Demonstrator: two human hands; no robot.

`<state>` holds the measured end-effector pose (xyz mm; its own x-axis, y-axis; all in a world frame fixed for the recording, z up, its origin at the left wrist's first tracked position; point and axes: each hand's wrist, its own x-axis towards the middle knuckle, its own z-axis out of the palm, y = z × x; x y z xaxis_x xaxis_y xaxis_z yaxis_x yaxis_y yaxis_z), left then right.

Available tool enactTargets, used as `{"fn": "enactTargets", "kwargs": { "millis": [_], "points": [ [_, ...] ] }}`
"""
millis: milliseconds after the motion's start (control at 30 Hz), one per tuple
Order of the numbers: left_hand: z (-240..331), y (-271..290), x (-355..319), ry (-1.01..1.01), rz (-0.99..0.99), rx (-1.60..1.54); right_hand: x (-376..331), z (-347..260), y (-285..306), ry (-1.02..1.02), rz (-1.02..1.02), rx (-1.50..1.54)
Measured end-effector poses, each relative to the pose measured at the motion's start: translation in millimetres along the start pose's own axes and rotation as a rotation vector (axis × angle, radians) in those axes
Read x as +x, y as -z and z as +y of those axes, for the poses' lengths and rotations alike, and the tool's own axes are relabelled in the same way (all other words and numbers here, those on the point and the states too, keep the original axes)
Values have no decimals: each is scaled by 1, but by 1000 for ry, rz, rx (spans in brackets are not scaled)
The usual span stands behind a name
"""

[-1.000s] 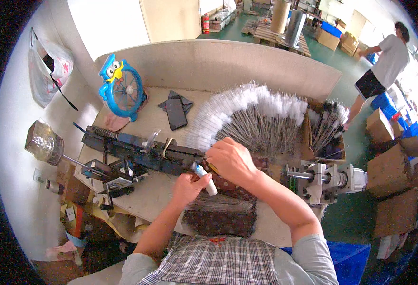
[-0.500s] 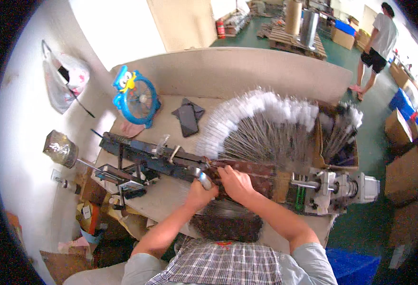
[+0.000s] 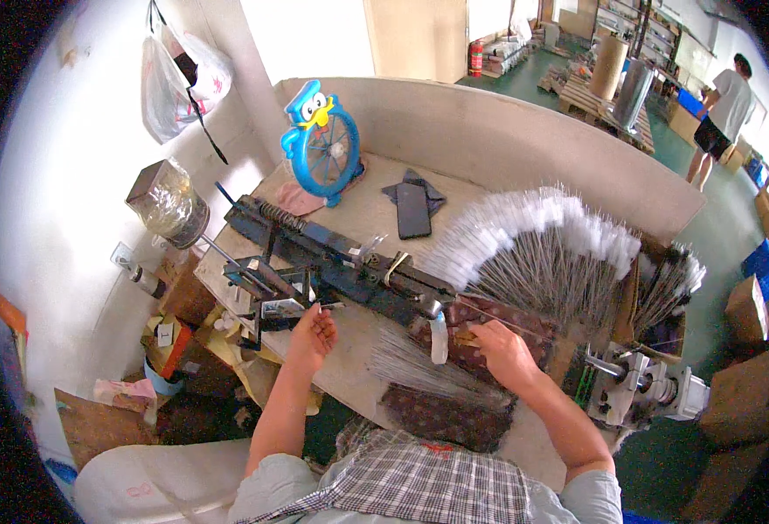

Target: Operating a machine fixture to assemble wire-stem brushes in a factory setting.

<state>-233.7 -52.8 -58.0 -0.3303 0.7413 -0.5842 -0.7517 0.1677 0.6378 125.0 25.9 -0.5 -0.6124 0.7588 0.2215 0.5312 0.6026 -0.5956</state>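
A long black bench machine [image 3: 349,262] runs across the table, with a pale-gripped handle [image 3: 438,339] at its right end. My left hand [image 3: 313,339] is at the small metal frame [image 3: 281,307] on the machine's near side. Its fingers are closed; what they pinch is too small to name. To the right of the handle, my right hand [image 3: 507,354] is over a dark brown patterned surface [image 3: 537,345]. Its fingers are pressed together, their contents unclear. A thin wire [image 3: 507,321] stretches just beyond it. Loose thin wires [image 3: 424,371] lie nearer me.
White-tipped wire brushes [image 3: 550,240] fan out at the back right beside a box of dark brushes [image 3: 664,293]. A motor unit [image 3: 655,389] sits at the right. Behind the machine are a blue fan [image 3: 325,148] and a phone [image 3: 413,210]. A person [image 3: 727,113] stands far off.
My left hand has left the handle and moved left to the metal frame. My right hand stays near the handle's right. The view has shifted, and the handle now hangs free.
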Motion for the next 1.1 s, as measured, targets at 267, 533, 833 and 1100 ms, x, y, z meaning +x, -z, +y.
{"fn": "enactTargets", "kwargs": {
  "millis": [267, 533, 833, 1100],
  "points": [
    [-12, -3, 6, -130, 135, -139, -10, -20, 29, 30, -103, -80],
    [-70, -86, -65, -600, -145, 644, 0, -19, 69, -9, 208, -190],
    [-145, -195, -73, -205, -535, 392, -21, 1, 77, -222, 197, 122],
    [-161, -207, -74, -215, -612, 456, -32, 2, 85, -306, 202, 376]
  ]
}}
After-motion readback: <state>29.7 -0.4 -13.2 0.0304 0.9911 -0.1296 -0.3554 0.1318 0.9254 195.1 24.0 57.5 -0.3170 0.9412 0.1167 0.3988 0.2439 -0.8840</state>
